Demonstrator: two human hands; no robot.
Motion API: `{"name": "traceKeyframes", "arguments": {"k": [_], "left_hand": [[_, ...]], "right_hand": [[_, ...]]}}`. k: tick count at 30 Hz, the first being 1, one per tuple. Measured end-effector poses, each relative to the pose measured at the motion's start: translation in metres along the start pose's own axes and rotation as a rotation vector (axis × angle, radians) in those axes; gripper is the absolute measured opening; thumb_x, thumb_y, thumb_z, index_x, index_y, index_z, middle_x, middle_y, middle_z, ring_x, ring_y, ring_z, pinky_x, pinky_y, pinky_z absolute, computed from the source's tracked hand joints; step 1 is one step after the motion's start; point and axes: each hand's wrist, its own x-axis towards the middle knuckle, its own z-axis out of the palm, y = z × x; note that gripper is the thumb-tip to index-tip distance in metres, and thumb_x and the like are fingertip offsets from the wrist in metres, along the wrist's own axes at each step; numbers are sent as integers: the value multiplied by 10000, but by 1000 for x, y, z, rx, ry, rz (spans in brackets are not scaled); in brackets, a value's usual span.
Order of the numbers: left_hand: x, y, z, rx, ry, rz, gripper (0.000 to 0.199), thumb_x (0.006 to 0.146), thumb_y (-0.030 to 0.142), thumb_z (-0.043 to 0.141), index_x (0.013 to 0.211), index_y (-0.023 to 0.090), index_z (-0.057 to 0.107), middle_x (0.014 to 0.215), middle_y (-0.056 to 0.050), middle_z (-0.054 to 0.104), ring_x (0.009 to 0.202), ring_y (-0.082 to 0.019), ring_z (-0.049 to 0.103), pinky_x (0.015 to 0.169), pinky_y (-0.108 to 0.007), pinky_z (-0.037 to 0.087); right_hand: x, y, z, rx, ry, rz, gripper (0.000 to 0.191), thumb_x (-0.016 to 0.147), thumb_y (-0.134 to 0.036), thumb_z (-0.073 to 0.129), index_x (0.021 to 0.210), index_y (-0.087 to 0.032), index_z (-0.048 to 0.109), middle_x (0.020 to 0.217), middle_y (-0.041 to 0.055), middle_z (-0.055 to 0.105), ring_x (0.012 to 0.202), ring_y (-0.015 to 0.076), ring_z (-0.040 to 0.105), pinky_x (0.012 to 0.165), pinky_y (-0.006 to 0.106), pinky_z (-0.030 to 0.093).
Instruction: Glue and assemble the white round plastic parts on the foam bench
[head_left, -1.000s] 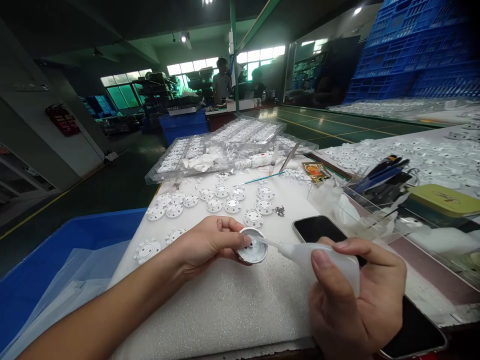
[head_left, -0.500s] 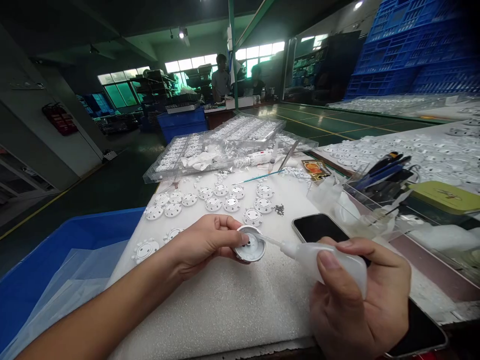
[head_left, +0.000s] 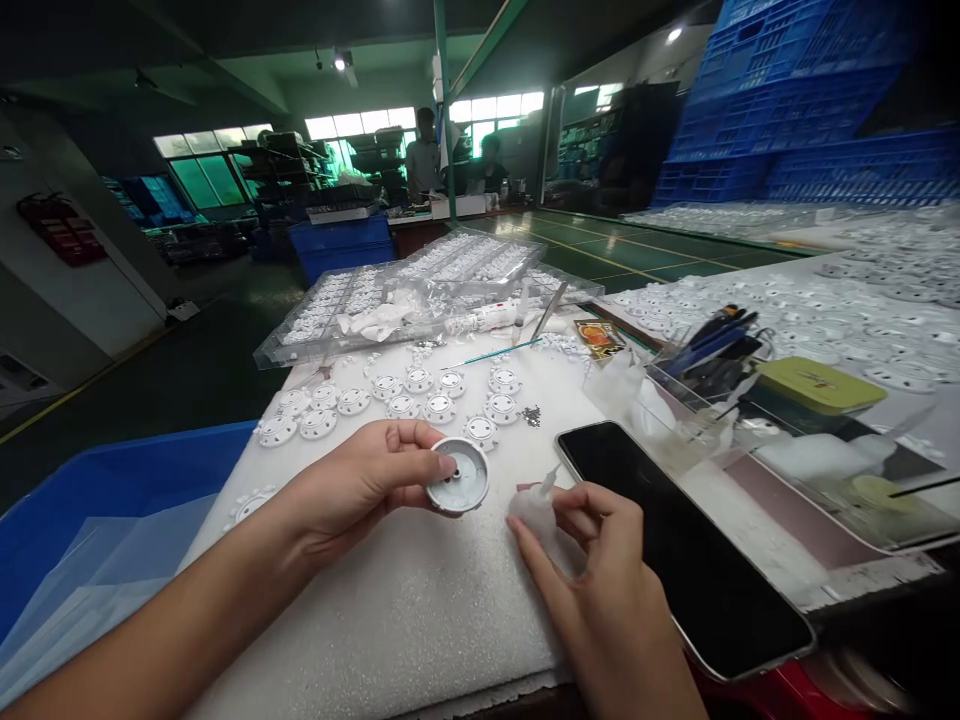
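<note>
Between the thumb and fingers of my left hand [head_left: 390,468] is a round white cup-shaped part [head_left: 466,482], its hollow side facing me. My right hand [head_left: 592,550] has its fingers around a translucent squeeze bottle [head_left: 534,508], which is upright near the foam-covered tabletop, its thin nozzle pointing up. The bottle and the cup-shaped part are apart. Beyond my hands, several white discs with knobbed rims [head_left: 439,407] lie in loose rows, beside a small pile of dark bits [head_left: 532,415].
A black phone [head_left: 679,540] lies right of my right hand. Farther right are a clear organizer [head_left: 795,515] and a yellow-green box [head_left: 821,385]. Clear trays of white parts [head_left: 465,262] stand at the back. A blue bin [head_left: 142,460] is at left. Two people are in the background.
My right hand has drawn the bottle away from the cup-shaped part and turned it from lying sideways to upright, lower over the foam. The view has shifted right, uncovering more of the phone.
</note>
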Motion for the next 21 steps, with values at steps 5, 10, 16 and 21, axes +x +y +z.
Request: {"name": "traceKeyframes", "arguments": {"k": [5,10,16,21], "left_hand": [[-12,-1,8,-11,-45,-18,243,636,203,854,700,117,636,615,-4,672,550,-71,590,539,-133,487],[-23,-12,20,-12,-153,-80,256,623,216,865,718,127,645,647,-21,699,570,-82,607,556,-146,470],[-22,-27,31,-4,-149,-159,316,573,223,891,731,113,641,634,-23,687,554,-80,594,560,-161,463],[-20,-28,31,-10,-154,-163,324,558,219,895,718,108,635,626,-22,685,543,-78,594,555,-162,456]], "right_hand": [[12,-11,-42,6,276,13,361,830,-425,641,1096,-197,552,982,77,661,771,185,690,687,312,576],[62,1,-90,-582,476,-20,444,766,-495,694,1099,-205,648,854,55,568,755,196,572,728,369,434],[95,22,-103,-532,390,-4,214,755,-402,723,829,-203,744,772,41,628,606,133,501,641,318,370],[96,18,-109,-413,499,-39,287,778,-475,690,878,-210,738,822,39,675,683,150,584,672,301,419]]}}
